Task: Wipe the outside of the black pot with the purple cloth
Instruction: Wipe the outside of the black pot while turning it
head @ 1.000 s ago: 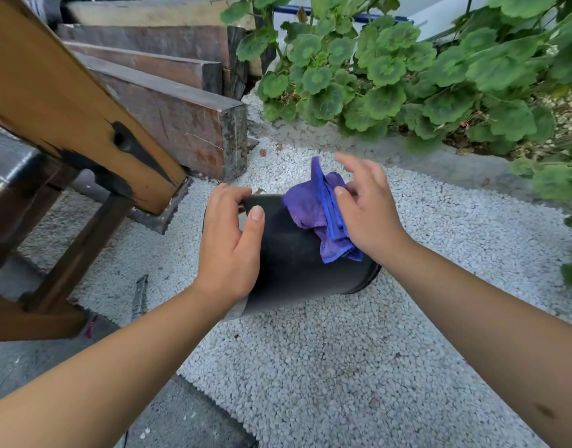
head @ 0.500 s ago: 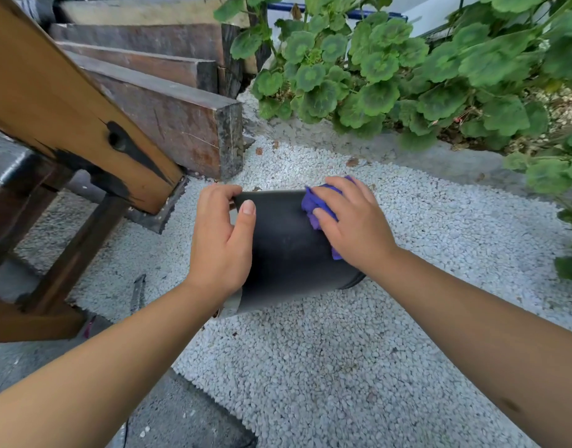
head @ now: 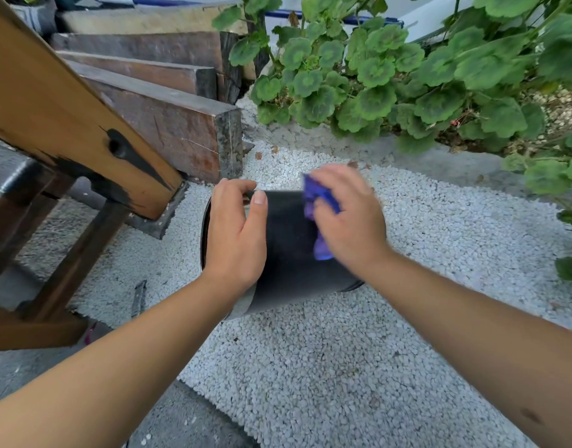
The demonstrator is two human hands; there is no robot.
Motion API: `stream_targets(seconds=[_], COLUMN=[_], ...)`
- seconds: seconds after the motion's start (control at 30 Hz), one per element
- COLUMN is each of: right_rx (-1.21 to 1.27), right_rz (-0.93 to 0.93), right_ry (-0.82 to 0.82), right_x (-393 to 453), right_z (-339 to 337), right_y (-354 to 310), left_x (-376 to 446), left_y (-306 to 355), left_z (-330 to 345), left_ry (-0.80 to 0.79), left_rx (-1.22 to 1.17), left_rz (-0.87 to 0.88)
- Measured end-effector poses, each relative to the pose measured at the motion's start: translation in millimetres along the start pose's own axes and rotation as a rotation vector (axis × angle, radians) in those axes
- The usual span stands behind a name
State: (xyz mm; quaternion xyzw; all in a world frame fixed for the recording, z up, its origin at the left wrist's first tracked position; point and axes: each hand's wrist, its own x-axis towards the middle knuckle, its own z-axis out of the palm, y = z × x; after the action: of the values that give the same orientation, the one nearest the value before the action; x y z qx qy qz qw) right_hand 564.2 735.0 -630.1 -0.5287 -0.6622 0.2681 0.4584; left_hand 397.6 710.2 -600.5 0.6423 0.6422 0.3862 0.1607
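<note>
The black pot (head: 287, 260) lies on its side on white gravel, its open rim to the left. My left hand (head: 236, 234) grips the pot near that rim, thumb on top. My right hand (head: 349, 221) presses the crumpled purple cloth (head: 317, 205) flat against the pot's upper right side; the hand is blurred. Most of the cloth is hidden under my palm, with bits showing at my fingers and below the heel of my hand.
A slanted wooden beam (head: 61, 118) and stacked dark timbers (head: 168, 124) stand close on the left. Green leafy plants (head: 391, 79) fill the back and right. White gravel (head: 326, 367) surrounds the pot; grey pavement (head: 187, 421) lies at the near left.
My right hand, which held the cloth loosely bunched above the pot, has pressed it flat onto the pot's side and slid across it. The left hand keeps its grip.
</note>
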Motion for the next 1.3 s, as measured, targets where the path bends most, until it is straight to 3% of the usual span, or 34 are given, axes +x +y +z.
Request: stream_targets(seconds=[0.13,0.23,0.4,0.5,0.63,0.7,0.8,1.03,1.17,1.3], right_rx=[-0.084,-0.255,-0.458,-0.368,-0.171,-0.097,-0.046,-0.077,-0.139,-0.182], right_rz=[-0.299,-0.321,-0.129,0.093,0.256,0.322,0.365,0.293,0.305,0.207], right_ry=[-0.073,-0.07,-0.072,-0.032,0.023,0.067,0.099,0.056,-0.101,-0.144], right_x=[-23,-24,-34,-43,-39,-31,-18,16,22,11], right_z=[38,38,16,8,10,9,5,1,7,15], right_y=[-28,-3,58,86,94,94,93,85,89,93], left_x=[1,3,6,3,-16,-36,-44,-25,-9,3], left_y=[-2,-8,-19,-22,-27,-35,-38,-20,-24,-35], left_z=[0,-5,-14,-20,-24,-21,-19,-22,-18,-18], left_ry=[0.013,0.03,0.022,-0.033,-0.106,-0.24,-0.322,-0.122,-0.13,-0.103], left_rx=[-0.033,-0.016,-0.011,-0.036,-0.012,-0.001,0.004,-0.062,-0.022,-0.007], left_rz=[0.003,-0.007,-0.114,-0.117,0.08,0.191,0.23,0.095,-0.153,-0.232])
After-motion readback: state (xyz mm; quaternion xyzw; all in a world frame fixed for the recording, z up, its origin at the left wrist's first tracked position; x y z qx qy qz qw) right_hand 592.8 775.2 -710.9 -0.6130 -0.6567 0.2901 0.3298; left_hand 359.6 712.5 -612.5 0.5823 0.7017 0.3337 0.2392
